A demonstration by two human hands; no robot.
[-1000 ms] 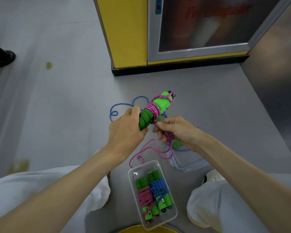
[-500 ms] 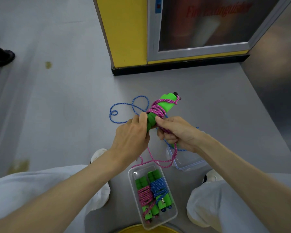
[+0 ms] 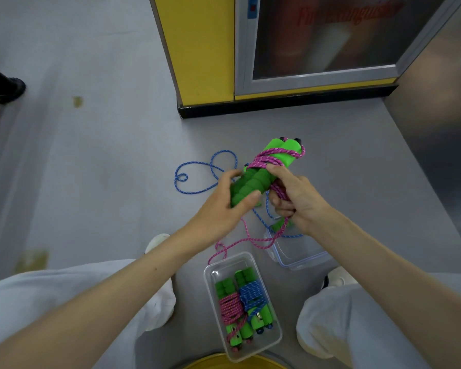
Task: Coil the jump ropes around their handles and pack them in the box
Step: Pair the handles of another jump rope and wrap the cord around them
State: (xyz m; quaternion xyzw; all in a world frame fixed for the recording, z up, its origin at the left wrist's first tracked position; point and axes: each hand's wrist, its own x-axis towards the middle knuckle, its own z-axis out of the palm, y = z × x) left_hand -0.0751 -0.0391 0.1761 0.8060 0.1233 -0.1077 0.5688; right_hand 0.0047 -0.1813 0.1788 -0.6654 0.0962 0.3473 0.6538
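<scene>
Coiling step, above box [image 3: 273,339]: left hand [image 3: 218,211] clasps handles [image 3: 250,182]; right hand [image 3: 296,198] pinches pink rope [image 3: 272,158]. Next: wind hanging slack tight, tuck end, lay bundle in box.

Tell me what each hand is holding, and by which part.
The left hand grips the green handles by their ribbed lower end. The right hand grips the pink rope just below its wraps on the handles.

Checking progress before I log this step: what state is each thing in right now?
left hand, grips the green handles
right hand, grips the pink rope
pink rope, partly coiled on the handles, tail loose
blue rope, uncoiled on the floor
box, open, holds two coiled ropes
lid, off, beside the box
</scene>
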